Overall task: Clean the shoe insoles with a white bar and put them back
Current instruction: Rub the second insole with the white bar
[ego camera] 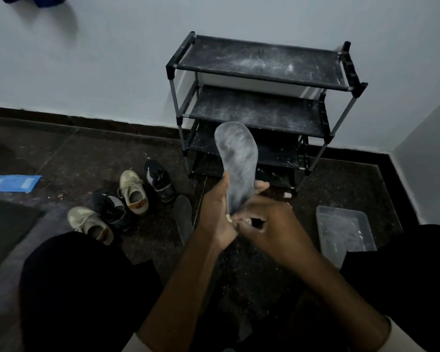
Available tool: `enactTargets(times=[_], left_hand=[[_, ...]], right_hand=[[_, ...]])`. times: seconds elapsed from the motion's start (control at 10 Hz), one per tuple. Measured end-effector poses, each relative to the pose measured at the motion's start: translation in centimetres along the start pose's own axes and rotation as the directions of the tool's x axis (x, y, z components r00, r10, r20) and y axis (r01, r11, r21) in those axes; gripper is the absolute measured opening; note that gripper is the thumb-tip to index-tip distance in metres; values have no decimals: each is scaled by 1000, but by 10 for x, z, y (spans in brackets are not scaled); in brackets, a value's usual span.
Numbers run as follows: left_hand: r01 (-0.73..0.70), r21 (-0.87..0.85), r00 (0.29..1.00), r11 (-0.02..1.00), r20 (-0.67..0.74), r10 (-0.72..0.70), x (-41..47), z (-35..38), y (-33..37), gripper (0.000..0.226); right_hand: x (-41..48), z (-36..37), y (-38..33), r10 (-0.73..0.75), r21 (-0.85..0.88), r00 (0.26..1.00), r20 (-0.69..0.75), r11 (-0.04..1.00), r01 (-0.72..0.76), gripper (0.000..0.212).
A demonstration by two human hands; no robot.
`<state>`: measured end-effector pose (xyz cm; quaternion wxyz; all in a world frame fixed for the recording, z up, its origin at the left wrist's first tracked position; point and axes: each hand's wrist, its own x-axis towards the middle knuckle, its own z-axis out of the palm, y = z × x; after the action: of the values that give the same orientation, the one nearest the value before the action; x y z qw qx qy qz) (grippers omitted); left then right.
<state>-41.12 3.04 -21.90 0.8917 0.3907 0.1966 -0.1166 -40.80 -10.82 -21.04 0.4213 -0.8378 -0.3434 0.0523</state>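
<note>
My left hand [215, 214] grips the heel end of a grey insole [238, 158], which stands upright and is smeared with white. At the insole's lower end my right hand [263, 224] has its fingers curled round a small pale piece, the white bar [229, 218], mostly hidden between my hands. A second dark insole [184, 219] lies flat on the floor left of my hands. Two pairs of shoes stand on the floor to the left: beige sneakers [134, 191] and black striped sneakers [160, 182].
A black shoe rack [259, 80], dusted white, stands against the wall behind the insole. A clear plastic tray [344, 232] lies on the floor to the right. A blue packet [13, 183] and a dark mat [3, 224] lie far left. My knees frame the bottom.
</note>
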Motion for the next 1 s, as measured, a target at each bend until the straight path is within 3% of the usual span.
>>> enactTargets(times=[0.1, 0.2, 0.3, 0.4, 0.5, 0.6, 0.7, 0.8, 0.9, 1.0], left_hand=[[-1, 90, 999, 996, -45, 5, 9, -2, -9, 45], [-24, 51, 999, 998, -29, 25, -2, 1, -7, 61], [-10, 18, 999, 1000, -33, 11, -1, -4, -2, 66], [17, 67, 997, 998, 75, -22, 11, -34, -19, 66], [-124, 296, 986, 947, -73, 152, 3, -31, -24, 66], [35, -9, 998, 999, -46, -36, -5, -9, -16, 62], [-17, -34, 1000, 999, 16, 18, 6, -7, -16, 55], [-16, -23, 999, 1000, 51, 17, 7, -6, -22, 61], [-24, -38, 999, 999, 38, 25, 6, -7, -16, 64], [-4, -20, 999, 1000, 43, 5, 3, -3, -16, 63]], right_hand=[[3, -8, 11, 61, 10, 990, -125, 998, -60, 9], [3, -5, 5, 26, 30, 989, -143, 999, -22, 10], [-6, -4, 2, -10, 44, 1000, 3, 999, 10, 8], [-2, -13, 11, 39, 18, 997, -71, 999, -38, 8], [1, -9, 6, -5, 10, 991, -137, 1000, 6, 11], [-7, -7, 4, -51, 41, 998, 41, 998, 49, 12], [-5, -13, 8, -37, 62, 998, 50, 998, 34, 9], [2, -13, 7, -42, 15, 991, -125, 999, 45, 10], [-3, -14, 8, -87, 38, 995, 42, 996, 86, 11], [-4, -18, 10, -100, 35, 990, 101, 995, 97, 11]])
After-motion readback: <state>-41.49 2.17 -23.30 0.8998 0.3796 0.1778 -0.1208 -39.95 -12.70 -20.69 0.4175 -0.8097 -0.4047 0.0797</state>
